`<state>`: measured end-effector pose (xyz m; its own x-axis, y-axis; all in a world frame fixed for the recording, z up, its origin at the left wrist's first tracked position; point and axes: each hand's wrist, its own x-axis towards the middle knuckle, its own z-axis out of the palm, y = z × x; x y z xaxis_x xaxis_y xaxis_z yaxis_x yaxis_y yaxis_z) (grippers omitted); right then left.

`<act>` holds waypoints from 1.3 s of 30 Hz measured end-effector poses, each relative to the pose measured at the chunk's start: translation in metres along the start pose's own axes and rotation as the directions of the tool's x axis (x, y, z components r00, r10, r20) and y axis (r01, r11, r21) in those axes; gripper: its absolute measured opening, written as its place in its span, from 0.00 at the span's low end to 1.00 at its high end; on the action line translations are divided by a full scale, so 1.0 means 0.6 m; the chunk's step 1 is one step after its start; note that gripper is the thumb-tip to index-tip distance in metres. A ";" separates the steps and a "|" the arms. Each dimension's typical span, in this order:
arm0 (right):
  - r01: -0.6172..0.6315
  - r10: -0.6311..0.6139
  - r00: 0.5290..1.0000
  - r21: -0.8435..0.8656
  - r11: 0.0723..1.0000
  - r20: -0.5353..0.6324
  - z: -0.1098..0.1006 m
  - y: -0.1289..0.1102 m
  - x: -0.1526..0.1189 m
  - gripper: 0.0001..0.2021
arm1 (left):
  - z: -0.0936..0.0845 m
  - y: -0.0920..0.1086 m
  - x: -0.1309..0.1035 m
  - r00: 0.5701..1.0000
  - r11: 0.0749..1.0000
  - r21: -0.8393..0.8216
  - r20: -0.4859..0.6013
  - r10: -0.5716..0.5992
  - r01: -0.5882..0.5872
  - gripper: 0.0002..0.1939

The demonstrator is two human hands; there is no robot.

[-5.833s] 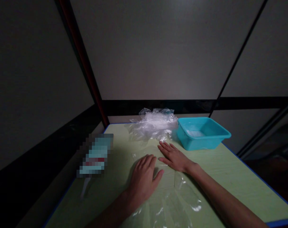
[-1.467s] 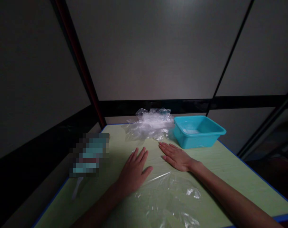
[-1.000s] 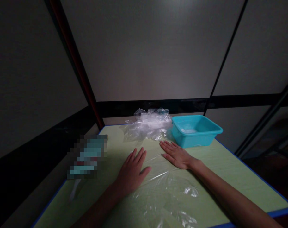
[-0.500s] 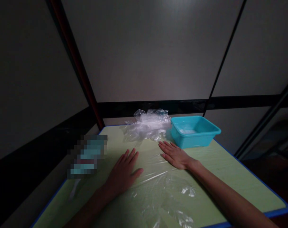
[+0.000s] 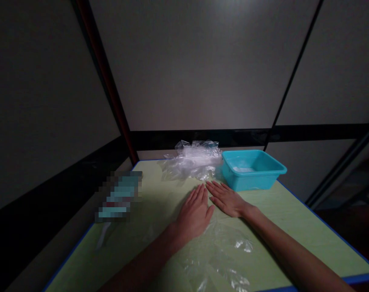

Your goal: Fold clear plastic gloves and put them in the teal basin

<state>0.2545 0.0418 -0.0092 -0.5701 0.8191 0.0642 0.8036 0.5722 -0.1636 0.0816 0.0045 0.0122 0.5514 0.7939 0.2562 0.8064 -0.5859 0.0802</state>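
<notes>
Flat on a clear plastic bag [image 5: 220,251] lies my left hand [image 5: 195,213], palm down with fingers stretched out. My right hand [image 5: 227,198] rests palm down just to its right, fingers extended, their tips close to the left hand's. Thin and see-through, the bag spreads over the table towards me, with shiny wrinkles at its near part; its far edge is hard to make out under the hands. Neither hand grips anything.
A turquoise plastic basin [image 5: 252,170] with something whitish inside stands beyond my right hand. Left of it is a pile of crumpled clear plastic bags [image 5: 195,160]. A blurred-out greenish object [image 5: 120,196] is at the left of the blue-edged table [image 5: 312,239], against the wall.
My left hand has slid right across the bag and now lies beside my right hand. The right hand stays about where it was. The crease between them has flattened.
</notes>
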 end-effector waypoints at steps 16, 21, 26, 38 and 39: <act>0.001 -0.001 1.000 -0.013 1.000 -0.012 0.000 0.000 -0.002 0.26 | 0.028 -0.055 -0.028 0.997 0.998 0.027 0.053 -0.057 0.056 0.26; -0.003 0.003 1.000 -0.027 1.000 0.007 -0.002 -0.002 -0.003 0.27 | 0.021 -0.100 -0.052 0.995 0.996 0.047 0.059 -0.083 0.080 0.26; 0.004 -0.004 1.000 -0.016 1.000 -0.006 -0.001 -0.002 -0.003 0.27 | 0.018 -0.112 -0.061 0.995 0.995 0.068 0.064 -0.075 0.070 0.27; 0.027 -0.026 0.999 -0.019 0.999 0.046 -0.004 0.005 0.031 0.27 | 0.022 -0.115 -0.062 0.992 0.985 0.124 0.016 -0.125 0.122 0.27; 0.031 -0.030 0.998 -0.020 0.999 0.050 -0.005 0.005 0.035 0.27 | 0.021 -0.115 -0.062 0.990 0.983 0.129 0.017 -0.137 0.133 0.27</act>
<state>0.2455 0.0609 -0.0057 -0.6016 0.7986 0.0198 0.7889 0.5978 -0.1421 0.0083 0.0174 -0.0152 0.4395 0.8694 0.2260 0.8936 -0.4487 -0.0115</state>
